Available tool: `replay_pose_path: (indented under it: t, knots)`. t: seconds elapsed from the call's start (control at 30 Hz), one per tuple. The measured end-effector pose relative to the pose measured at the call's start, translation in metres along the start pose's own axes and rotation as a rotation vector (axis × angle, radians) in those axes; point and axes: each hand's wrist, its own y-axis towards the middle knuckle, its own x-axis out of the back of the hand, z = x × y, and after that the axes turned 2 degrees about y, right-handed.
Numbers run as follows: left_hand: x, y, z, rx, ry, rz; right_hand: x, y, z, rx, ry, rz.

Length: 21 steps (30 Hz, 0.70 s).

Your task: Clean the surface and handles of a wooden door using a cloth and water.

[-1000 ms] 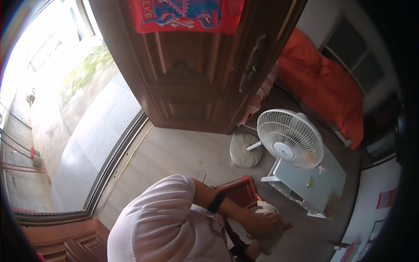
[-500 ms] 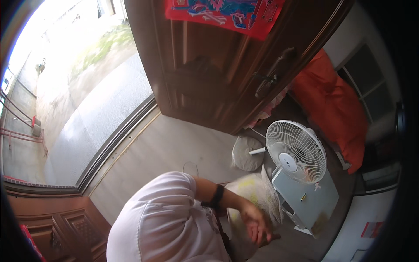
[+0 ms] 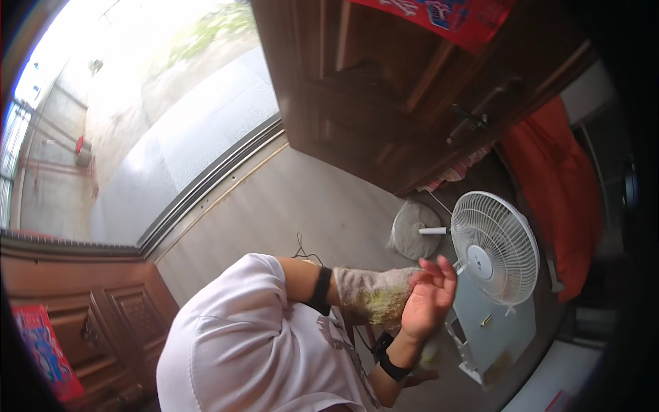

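A fuzzy greyish-pink cloth with yellow-green patches, like a towel (image 3: 374, 292), covers the end of my left arm below a black wristband. My left hand lies under it, so its fingers are hidden. My right hand (image 3: 427, 302), with a black band at its wrist, is raised at the cloth's far end. Its fingers stretch out, slightly bent, and it appears to hold nothing. Whether it touches the cloth is hard to tell.
A white standing fan (image 3: 491, 248) leans to the right, its round base (image 3: 412, 232) on the floor. Behind the cloth stands a pale blue-grey panel (image 3: 511, 329) on white supports. A brown door (image 3: 371, 89) stands ajar by the sill (image 3: 213, 189). Orange fabric (image 3: 552, 178) hangs at right.
My left forearm is now covered at its end by the cloth, where its bare hand showed before. My right hand has come up into view. The whole view has shifted.
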Motion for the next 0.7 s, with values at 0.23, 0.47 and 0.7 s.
replay_pose_path:
  t: [0.23, 0.47, 0.7]
  knots:
    - [0.041, -0.119, -0.111, -0.414, 0.236, -0.686, 0.028, 0.001, -0.010, -0.404, 0.250, 0.272]
    - [0.143, -0.251, -0.206, -0.897, 0.250, -1.168, 0.193, -0.128, -0.027, -0.550, -0.160, -0.920]
    - [0.469, -0.399, -0.166, -0.562, 1.108, -1.870, 0.151, -0.086, -0.062, -0.516, -0.238, -1.093]
